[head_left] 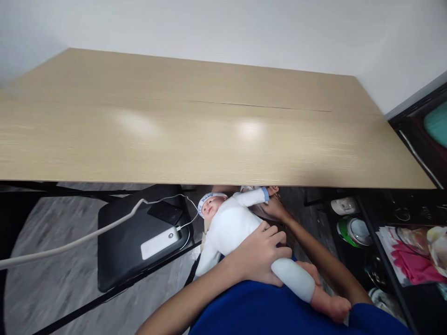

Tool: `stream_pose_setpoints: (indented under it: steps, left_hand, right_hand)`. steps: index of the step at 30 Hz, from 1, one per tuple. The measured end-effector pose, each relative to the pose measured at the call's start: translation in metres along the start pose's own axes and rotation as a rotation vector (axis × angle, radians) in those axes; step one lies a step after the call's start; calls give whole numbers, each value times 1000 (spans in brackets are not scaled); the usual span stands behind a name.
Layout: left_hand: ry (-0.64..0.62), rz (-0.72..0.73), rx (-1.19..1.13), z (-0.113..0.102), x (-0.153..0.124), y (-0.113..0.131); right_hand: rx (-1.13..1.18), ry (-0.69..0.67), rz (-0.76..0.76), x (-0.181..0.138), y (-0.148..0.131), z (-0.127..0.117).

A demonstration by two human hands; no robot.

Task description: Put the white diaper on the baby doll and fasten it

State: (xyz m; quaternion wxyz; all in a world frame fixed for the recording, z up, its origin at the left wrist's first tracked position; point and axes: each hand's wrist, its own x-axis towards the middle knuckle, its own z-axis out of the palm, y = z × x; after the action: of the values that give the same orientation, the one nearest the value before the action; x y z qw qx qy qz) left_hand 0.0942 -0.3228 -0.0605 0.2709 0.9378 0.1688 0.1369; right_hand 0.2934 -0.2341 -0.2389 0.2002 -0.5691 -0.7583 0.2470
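A baby doll in white clothes and a white cap lies across my lap, below the front edge of a light wooden table. My left hand wraps round the doll's hip and upper leg. My right hand reaches under the table edge, beside the doll's raised arm with its blue cuff. The fingers of that hand are partly hidden and I cannot tell what they hold. The doll's bare foot rests on my blue clothing.
A black chair stands on the left with a white power bank, a dark phone and a white cable on its seat. On the right, a black shelf unit holds bowls, pink cloth and other items. The floor is grey.
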Motion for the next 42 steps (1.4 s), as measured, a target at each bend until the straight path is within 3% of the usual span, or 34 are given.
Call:
stream_pose_setpoints:
  steps: [7,9,11,13,14,16,18,22,26,29,33,34,36,39,42]
  left_hand:
    - [-18,6,12,-1,4,-1]
    - [-28,2,12,-1,4,-1]
    - [-37,2,11,-2,4,-1]
    - [-40,7,9,-3,4,-1]
    - [-40,10,7,-4,4,0]
    - [-43,16,2,-5,5,0]
    - [-41,19,-1,-5,5,0]
    - [-25,7,4,-4,4,0]
    - [28,-56,-31,-11,-5,10]
    - [180,-127,-82,-20,-26,21]
    - [519,-369,-30,-16,-82,23]
    - [615,-493,-31,-11,-100,19]
    - [692,-847,-83,-1,-133,10]
    - [538,-1176,-416,11,-169,-3]
    - [365,-1239,-686,15,-180,-9]
  right_hand:
    - [110,34,-5,-42,15,-27]
    - [134,150,34,-53,11,-39]
    - [156,352,34,-62,0,-54]
    - [142,530,-50,-66,-18,-72]
    - [111,548,-114,-65,-29,-82]
    - [47,435,-198,-57,-53,-102]
    - [21,202,-257,-41,-76,-116]
    - [15,-233,-306,-1,-103,-119]
    - [-58,-376,-214,31,-110,-101]
    - [-97,-424,-193,42,-113,-89]
    - [-85,-373,-200,36,-118,-85]
    - [-72,-364,-198,33,-119,-86]
    - [-51,-359,-187,28,-121,-89]
    - [-43,-354,-162,25,-126,-92]
    - [-44,-350,-160,26,-131,-93]
